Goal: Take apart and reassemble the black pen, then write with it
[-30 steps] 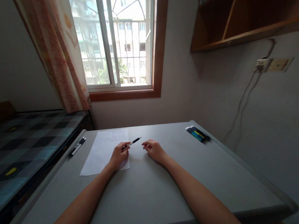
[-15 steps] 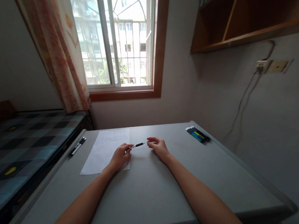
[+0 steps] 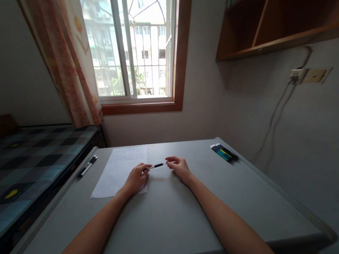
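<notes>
Head view: a black-and-white pen (image 3: 158,165) is held roughly level over the grey worktop (image 3: 173,226), between the two hands, just off the right edge of a white sheet of paper (image 3: 115,175). The left hand (image 3: 137,178) is rested on the sheet's near right corner. Its grip is pressed together on the pen's left end, with the barrel pinched between thumb and forefinger. The right hand (image 3: 180,169) is set on the bare worktop just beside the pen's other end. Its fingers are curled, and thumb and forefinger are brought to the pen's tip. Whether that grip is closed on the pen or only touching it cannot be told, as the detail is too small. Two more pens (image 3: 87,166) are seen side by side at the left rim, well apart from the hands. A flat pack of pens (image 3: 225,153) is seen near the right rim. A bed (image 3: 16,165) with a checked cover is placed along the left side. A window (image 3: 132,42) with a curtain (image 3: 64,62) is found beyond the far edge.
</notes>
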Demonstrator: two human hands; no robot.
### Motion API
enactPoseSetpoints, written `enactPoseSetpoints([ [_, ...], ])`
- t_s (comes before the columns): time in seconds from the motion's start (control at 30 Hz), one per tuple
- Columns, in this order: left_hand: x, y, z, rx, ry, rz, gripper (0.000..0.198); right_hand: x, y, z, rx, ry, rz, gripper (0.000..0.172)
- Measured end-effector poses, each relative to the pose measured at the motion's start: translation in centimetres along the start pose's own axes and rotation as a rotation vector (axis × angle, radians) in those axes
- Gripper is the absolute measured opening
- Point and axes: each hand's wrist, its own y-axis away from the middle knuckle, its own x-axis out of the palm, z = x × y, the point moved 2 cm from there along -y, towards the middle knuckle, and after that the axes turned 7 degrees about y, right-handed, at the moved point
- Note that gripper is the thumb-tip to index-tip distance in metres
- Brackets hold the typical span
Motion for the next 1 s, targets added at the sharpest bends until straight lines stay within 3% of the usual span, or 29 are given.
enactPoseSetpoints([
  [0.7,0.0,0.2,-0.6,0.013,-0.05,0.011,0.033,0.1,0.1,0.1,-0.068,0.043,0.053,0.021],
  [1.0,-0.1,0.4,-1.5,0.06,-0.091,-0.04,0.033,0.4,0.3,0.4,-0.046,-0.04,0.066,0.023],
])
